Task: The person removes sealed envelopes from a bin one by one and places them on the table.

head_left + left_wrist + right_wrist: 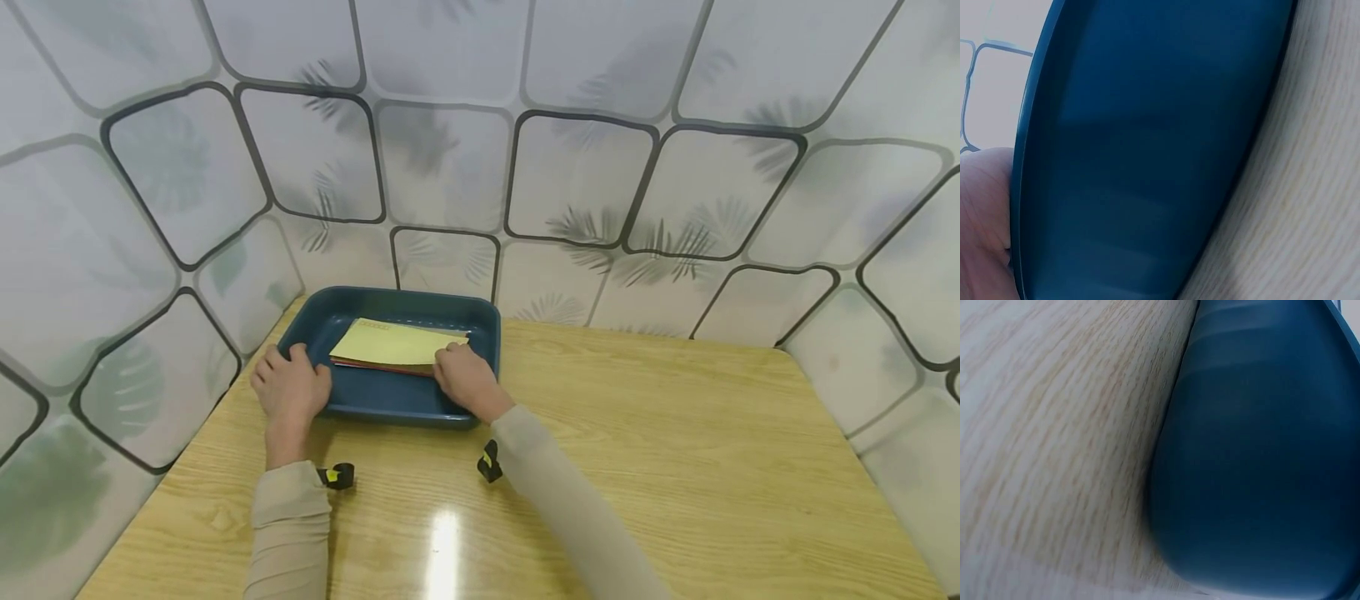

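A dark blue tray (405,404) stands on the wooden table against the back wall. Inside it lies a small stack of paper envelopes, with a pale yellow envelope (390,342) on top and reddish and brown edges showing beneath. My left hand (288,383) grips the tray's left side near the front corner. In the left wrist view, part of that hand (985,225) shows behind the tray's rim. Over the tray's right part, my right hand (468,379) pinches the right end of the envelopes; its fingertips are partly hidden. The right wrist view shows only the tray's outer wall (1260,456) and tabletop.
The wooden table (660,450) extends to the right and toward me. A patterned wall covering (450,167) encloses the back and both sides. Black straps with yellow marks, such as the left strap (341,476), sit at both wrists.
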Demonstrator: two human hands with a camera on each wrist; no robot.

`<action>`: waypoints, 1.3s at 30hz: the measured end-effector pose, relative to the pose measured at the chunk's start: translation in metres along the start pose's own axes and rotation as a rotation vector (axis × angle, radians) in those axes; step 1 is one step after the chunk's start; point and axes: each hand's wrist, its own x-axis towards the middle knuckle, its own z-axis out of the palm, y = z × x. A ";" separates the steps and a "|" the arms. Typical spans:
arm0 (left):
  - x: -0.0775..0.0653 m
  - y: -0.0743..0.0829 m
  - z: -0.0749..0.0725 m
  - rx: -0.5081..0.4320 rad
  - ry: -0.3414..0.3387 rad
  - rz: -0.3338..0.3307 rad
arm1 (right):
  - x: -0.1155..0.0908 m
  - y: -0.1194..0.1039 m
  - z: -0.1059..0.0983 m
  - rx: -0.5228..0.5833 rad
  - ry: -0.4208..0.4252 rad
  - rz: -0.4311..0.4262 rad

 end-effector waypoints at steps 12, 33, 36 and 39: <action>0.001 0.000 0.000 -0.004 0.000 0.004 | 0.004 0.005 -0.004 0.276 0.093 0.055; 0.001 0.002 -0.002 0.008 -0.018 -0.022 | -0.001 0.015 -0.013 0.897 0.250 0.240; 0.001 0.002 -0.001 0.010 -0.015 -0.018 | 0.000 0.016 -0.012 0.857 0.263 0.236; 0.002 0.001 0.000 0.006 -0.011 -0.014 | 0.000 0.016 -0.012 0.839 0.275 0.232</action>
